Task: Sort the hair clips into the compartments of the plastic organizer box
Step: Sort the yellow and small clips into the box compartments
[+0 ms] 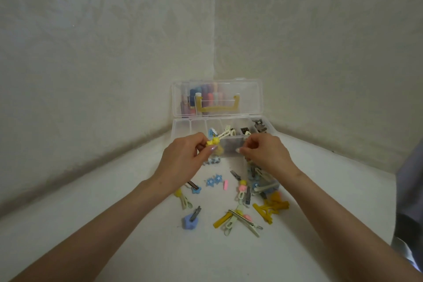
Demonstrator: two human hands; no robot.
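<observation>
The yellow-star hair clip [214, 142] is pinched at its star end between the thumb and fingers of the left hand [183, 155]. It is held just above the front edge of the clear plastic organizer box [180, 126], its cream prong slanting toward 1 o'clock.

With that clip as the dial's centre, the right hand [265, 153] is at 3 o'clock. Its fingers are curled and the thumb is drawn in to the forefinger; I cannot tell whether they hold anything.

The box sits at 12 to 1 o'clock with its lid [251, 98] standing open, a yellow handle [217, 107] on the lid. Four back-row compartments hold clips: one blue clip [211, 131], a few cream clips [229, 131], one dark clip [245, 131] and one grey clip [258, 125].

The loose clips lie on the white surface [114, 213] from 5 to 7 o'clock:
- Two blue star clips [214, 181] lie side by side at 6, with one small pink piece [225, 185] just beside them.
- A third blue star clip [196, 190] lies by the left wrist.
- One yellow-and-cream clip [182, 199] and one blue-violet clip [190, 222] lie beyond it.
- One grey metal clip [235, 175] and one cream clip with a pink ornament [241, 190] lie at 5.
- One long cream clip [245, 221] crosses one mustard clip [220, 220].
- A mustard heap [272, 208] and a mixed pile [263, 183] under the right wrist are too tangled to count.

Pale patterned wallpaper [114, 52] rises behind the box.
</observation>
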